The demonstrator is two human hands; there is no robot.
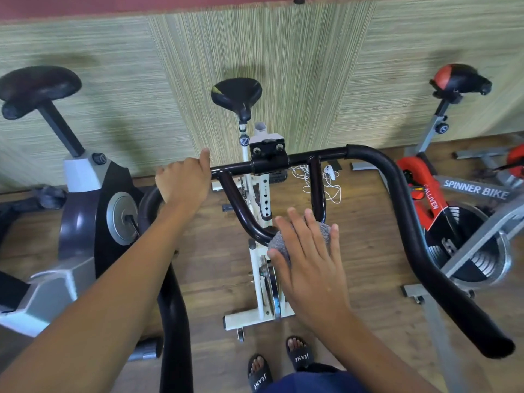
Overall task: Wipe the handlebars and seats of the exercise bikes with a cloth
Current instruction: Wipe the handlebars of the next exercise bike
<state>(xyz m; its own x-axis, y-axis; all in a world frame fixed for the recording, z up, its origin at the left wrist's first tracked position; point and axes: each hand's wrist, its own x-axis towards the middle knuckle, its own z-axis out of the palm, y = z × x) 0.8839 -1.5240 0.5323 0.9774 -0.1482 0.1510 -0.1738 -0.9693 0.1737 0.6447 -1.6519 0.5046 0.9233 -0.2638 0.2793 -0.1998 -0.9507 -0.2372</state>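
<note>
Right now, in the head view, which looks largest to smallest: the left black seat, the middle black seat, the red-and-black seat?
1. Left black seat.
2. Middle black seat and red-and-black seat look alike; no ranking.

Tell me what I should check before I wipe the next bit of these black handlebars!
1. The grey cloth sits between the right hand and the inner loop of the handlebars: ok.
2. The right hand lies flat on the cloth, fingers straight: ok.
3. The left hand grips the crossbar of the handlebars, steadying the bike: ok.
4. The long right-side bar has nothing hanging on it: ok.
5. The sandalled feet stand apart from the white bike's base: ok.
6. The black seat is already wiped: cannot tell.
</note>
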